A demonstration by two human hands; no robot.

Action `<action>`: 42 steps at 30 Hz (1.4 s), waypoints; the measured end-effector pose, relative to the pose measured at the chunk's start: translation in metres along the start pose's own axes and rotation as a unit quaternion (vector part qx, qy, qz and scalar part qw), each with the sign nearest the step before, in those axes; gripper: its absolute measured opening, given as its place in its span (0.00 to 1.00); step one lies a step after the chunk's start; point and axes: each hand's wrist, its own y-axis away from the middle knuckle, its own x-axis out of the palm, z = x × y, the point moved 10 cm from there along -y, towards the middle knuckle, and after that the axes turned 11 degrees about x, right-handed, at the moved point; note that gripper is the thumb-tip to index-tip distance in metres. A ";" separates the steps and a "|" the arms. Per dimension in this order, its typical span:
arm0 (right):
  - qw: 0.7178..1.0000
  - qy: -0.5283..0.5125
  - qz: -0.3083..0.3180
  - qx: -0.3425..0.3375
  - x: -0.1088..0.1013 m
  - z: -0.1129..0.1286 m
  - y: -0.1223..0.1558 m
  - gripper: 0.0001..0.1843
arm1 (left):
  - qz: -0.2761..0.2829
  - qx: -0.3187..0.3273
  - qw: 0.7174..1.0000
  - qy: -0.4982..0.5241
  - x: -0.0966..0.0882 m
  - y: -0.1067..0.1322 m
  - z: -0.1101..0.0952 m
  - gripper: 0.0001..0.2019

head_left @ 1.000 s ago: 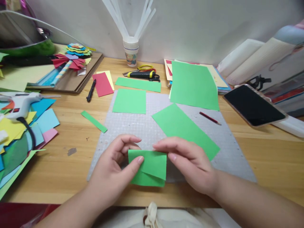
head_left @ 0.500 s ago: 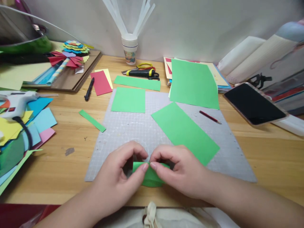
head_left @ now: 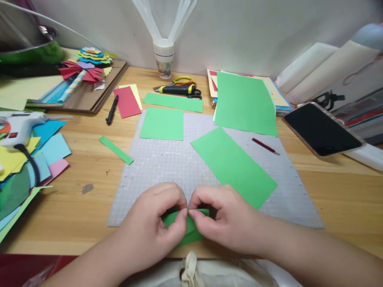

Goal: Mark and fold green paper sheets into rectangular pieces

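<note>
So the folded green paper [head_left: 192,231] is down at the bottom center of the frame, with the left hand [head_left: 157,215] and right hand [head_left: 226,215] both pinching its top edge, thumbs against fingertips and nearly touching each other. Just above them there's a gray cutting mat [head_left: 161,169] with a slanted green rectangle [head_left: 235,165] right of center, plus a dark red pencil [head_left: 265,146] farther right. Upper middle has stacked paper cups [head_left: 164,65] holding white strips [head_left: 182,20].

The right hand [head_left: 229,211] has joined the left hand [head_left: 157,213] (both pinching the folded paper [head_left: 192,234])
</note>
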 end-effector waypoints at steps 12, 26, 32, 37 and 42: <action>0.997 -0.043 -0.066 0.007 -0.033 -0.005 -0.002 0.07 | -0.067 -0.033 0.997 -0.024 -0.021 0.003 0.014 0.06; 0.997 -0.068 -0.038 -0.005 -0.013 -0.003 -0.002 0.05 | -0.042 -0.023 0.999 0.005 -0.008 0.000 0.004 0.09; 0.993 0.073 -0.070 -0.059 -0.009 0.007 0.004 0.07 | -0.006 0.044 0.998 -0.035 0.000 -0.001 -0.009 0.09; 0.983 0.114 -0.123 -0.080 -0.024 0.010 0.005 0.08 | -0.047 0.036 0.998 -0.036 -0.012 0.002 -0.007 0.10; 0.977 0.124 -0.160 -0.065 -0.047 0.004 0.003 0.08 | -0.094 0.004 0.995 0.010 -0.024 0.006 0.004 0.10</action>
